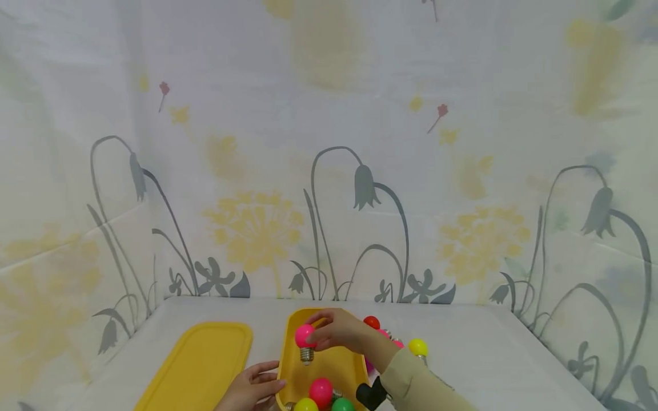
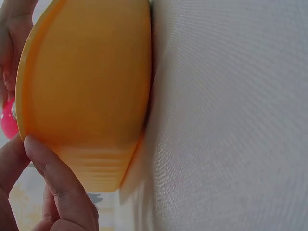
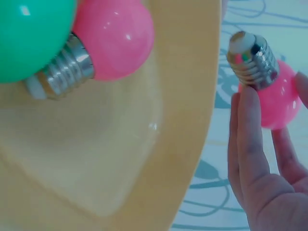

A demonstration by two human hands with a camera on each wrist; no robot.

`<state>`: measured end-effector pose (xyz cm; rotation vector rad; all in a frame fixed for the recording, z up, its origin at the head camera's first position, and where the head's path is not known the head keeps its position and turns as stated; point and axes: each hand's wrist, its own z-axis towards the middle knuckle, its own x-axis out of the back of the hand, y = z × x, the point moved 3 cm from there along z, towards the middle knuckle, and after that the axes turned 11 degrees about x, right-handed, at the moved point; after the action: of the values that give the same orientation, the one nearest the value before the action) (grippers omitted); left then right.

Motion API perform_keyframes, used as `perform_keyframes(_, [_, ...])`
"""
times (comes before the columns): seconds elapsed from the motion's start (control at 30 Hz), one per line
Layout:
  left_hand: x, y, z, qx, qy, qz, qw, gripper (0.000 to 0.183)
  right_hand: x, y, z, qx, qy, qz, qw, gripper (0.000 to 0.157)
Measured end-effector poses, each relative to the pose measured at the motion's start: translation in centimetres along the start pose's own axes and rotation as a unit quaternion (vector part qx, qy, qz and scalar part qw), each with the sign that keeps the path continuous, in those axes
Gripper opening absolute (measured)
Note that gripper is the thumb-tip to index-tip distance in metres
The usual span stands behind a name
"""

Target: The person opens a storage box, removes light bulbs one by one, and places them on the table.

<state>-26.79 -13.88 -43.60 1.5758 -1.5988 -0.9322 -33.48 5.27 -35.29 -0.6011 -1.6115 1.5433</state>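
Note:
A yellow plastic box (image 1: 329, 368) stands in front of me on the white cloth. My left hand (image 1: 252, 388) pinches its left rim; in the left wrist view a fingertip lies against the outer wall (image 2: 91, 72). Over the box my right hand (image 1: 344, 331) holds a pink light bulb (image 1: 305, 335) by its round globe, the metal screw base (image 1: 307, 356) pointing down. Inside, at the near end, lie another pink bulb (image 1: 321, 391), a green bulb (image 1: 342, 405) and a yellow bulb (image 1: 306, 405).
A flat yellow lid (image 1: 205, 365) lies left of the box. To the right, partly behind my right arm, are loose bulbs: a red one (image 1: 372, 323), a yellow one (image 1: 418, 346) and pink ones. A flower-printed curtain (image 1: 329, 228) hangs along the table's back edge.

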Motion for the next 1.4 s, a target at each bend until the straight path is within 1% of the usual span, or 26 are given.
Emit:
perform_keyframes(0.1, [0.1, -0.1, -0.1, -0.003, -0.004, -0.006, 1.0, 0.063, 0.4, -0.3, -0.8, 0.006, 0.03, -0.001, 1.0, 0.032])
perform_keyframes(0.2, [0.2, -0.2, -0.1, -0.011, -0.019, -0.016, 0.9996, 0.062, 1.0, -0.3, -1.7, 0.008, 0.058, 0.001, 0.998, 0.034])
perform_keyframes(0.3, [0.2, -0.3, 0.0, -0.019, -0.03, -0.022, 0.9991, 0.061, 1.4, -0.3, -2.7, 0.012, 0.079, -0.01, 0.997, 0.038])
perform_keyframes(0.5, [0.3, -0.4, 0.1, -0.022, -0.032, -0.022, 0.999, 0.059, 2.2, 0.2, -4.5, 0.024, 0.114, -0.044, 0.992, 0.045])
perform_keyframes(0.67, [0.2, -0.3, 0.1, -0.018, -0.034, -0.025, 0.9989, 0.059, 3.1, 0.6, -6.1, 0.029, 0.142, -0.063, 0.987, 0.048])
perform_keyframes(0.83, [0.1, -0.2, 0.0, -0.018, -0.034, -0.023, 0.999, 0.06, 3.9, 1.1, -7.7, 0.019, 0.161, -0.089, 0.983, 0.048])
perform_keyframes(0.93, [0.2, -0.2, -0.1, -0.02, -0.033, -0.022, 0.999, 0.06, 4.4, 1.5, -8.7, 0.008, 0.179, -0.106, 0.978, 0.048])
perform_keyframes(1.07, [0.3, -0.1, -0.2, -0.02, -0.034, -0.028, 0.9988, 0.059, 5.1, 2.2, -9.9, 0.003, 0.202, -0.103, 0.974, 0.05])
perform_keyframes(1.23, [0.3, -0.1, -0.3, -0.016, -0.032, -0.027, 0.999, 0.062, 6.2, 3.6, -11.1, 0.007, 0.219, -0.097, 0.971, 0.053])
perform_keyframes(1.4, [0.3, -0.1, -0.5, -0.022, -0.039, -0.026, 0.9987, 0.062, 7.1, 4.9, -12.2, -0.02, 0.227, -0.095, 0.969, 0.054])
